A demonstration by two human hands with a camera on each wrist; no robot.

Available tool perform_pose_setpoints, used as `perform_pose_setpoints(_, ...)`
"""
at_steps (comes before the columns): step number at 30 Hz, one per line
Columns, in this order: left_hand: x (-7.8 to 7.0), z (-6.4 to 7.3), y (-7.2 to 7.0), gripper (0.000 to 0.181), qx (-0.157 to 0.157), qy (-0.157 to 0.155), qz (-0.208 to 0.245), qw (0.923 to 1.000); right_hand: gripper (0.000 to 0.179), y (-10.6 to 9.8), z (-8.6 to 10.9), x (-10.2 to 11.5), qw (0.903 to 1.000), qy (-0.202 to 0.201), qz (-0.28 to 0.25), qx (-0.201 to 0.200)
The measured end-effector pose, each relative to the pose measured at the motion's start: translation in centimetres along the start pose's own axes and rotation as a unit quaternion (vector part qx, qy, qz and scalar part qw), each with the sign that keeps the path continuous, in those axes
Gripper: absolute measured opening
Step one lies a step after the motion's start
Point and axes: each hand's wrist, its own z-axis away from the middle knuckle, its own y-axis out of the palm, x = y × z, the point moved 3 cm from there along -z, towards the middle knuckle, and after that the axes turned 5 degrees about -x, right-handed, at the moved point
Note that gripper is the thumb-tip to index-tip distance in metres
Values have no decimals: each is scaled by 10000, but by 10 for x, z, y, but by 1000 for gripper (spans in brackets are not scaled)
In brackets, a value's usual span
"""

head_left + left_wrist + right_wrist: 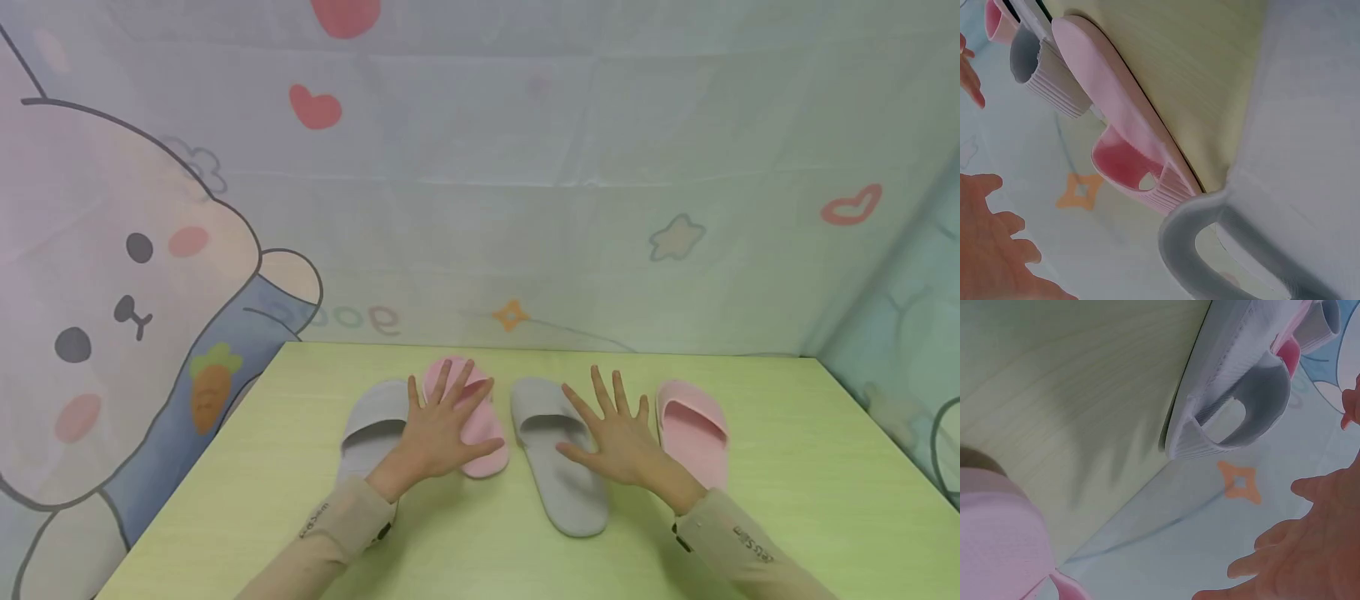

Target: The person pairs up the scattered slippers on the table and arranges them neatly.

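Both hands are held out with fingers spread, holding nothing. In the head view the left hand (442, 425) overlaps a grey slipper (372, 437) at the left and a small pink slipper (483, 429) beside it. The right hand (618, 437) overlaps the second grey slipper (562, 475), with another pink slipper (693, 433) just to its right. The left wrist view shows the hand (997, 250) raised apart from the pink slipper (1110, 94). In the right wrist view the fingers (1260, 556) are likewise apart from the grey slipper (1229, 400).
All the slippers lie on a pale yellow-green wooden table (787, 467), in a row with toes toward the back edge. Behind it hangs a printed cloth (480, 233) with a cartoon bear, hearts and stars. A dark curved line (937, 442) shows at the far right.
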Motion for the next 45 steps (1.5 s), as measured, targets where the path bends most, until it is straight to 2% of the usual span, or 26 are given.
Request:
perform_pose_setpoints(18,10,3,-3,73,-123,68,353,9993,77,-4,-6,-1,9997,-223,-88,-79)
perform_pose_setpoints(26,15,4,-8,70,-178,166,345,9991,74,-3,-9,-2,9988,-429,-112,-216)
perform_pose_setpoints(35,22,5,-14,67,-237,317,460,9982,71,-5,-14,-3,9982,-495,-287,-153)
perform_pose_setpoints(45,31,6,-13,65,-149,214,534,9982,68,-3,-22,-7,9975,-597,-320,-197)
